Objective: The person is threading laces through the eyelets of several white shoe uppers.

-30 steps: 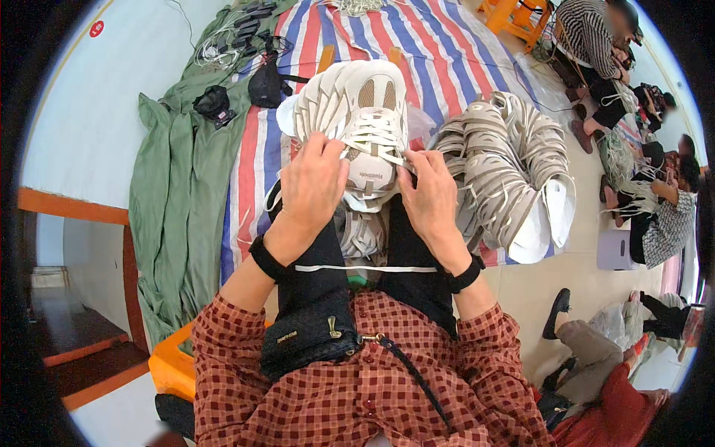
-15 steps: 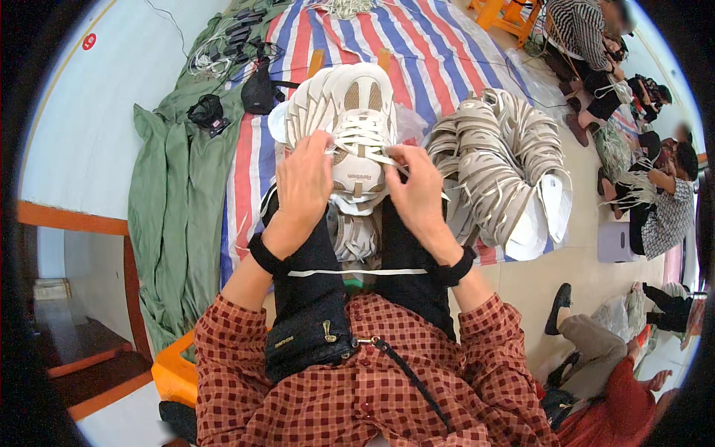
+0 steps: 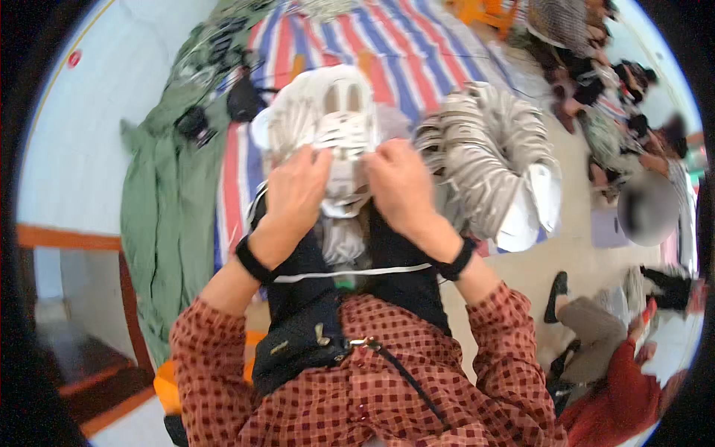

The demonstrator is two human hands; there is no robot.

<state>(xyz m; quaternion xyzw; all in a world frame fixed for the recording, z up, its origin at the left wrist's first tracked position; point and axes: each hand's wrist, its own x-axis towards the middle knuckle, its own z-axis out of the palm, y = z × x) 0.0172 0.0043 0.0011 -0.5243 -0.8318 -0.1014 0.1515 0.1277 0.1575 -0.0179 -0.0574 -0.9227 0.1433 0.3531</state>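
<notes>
A white and beige sneaker upper point(image 3: 342, 167) with laces across its front lies before me, over my knees. My left hand point(image 3: 296, 190) is closed at its left edge, fingers pinched by the lacing. At the right edge my right hand point(image 3: 402, 186) is curled in a fist by the laces. Both hands appear to grip the shoelace, though motion blur hides its ends. More uppers point(image 3: 287, 123) are stacked behind and to the left of this one. A loose white lace point(image 3: 350, 274) lies straight across my thighs.
A curved pile of beige uppers point(image 3: 484, 156) stands to the right on a striped sheet point(image 3: 406, 56). Green cloth point(image 3: 167, 223) and a black bag point(image 3: 244, 97) lie left. Several people sit on the right, one in a red sleeve point(image 3: 618, 395). An orange stool point(image 3: 167, 384) shows beside me.
My fingers have curled in tighter, and my right hand has turned into a fist nearer the lacing. The whole view has shifted slightly and blurred.
</notes>
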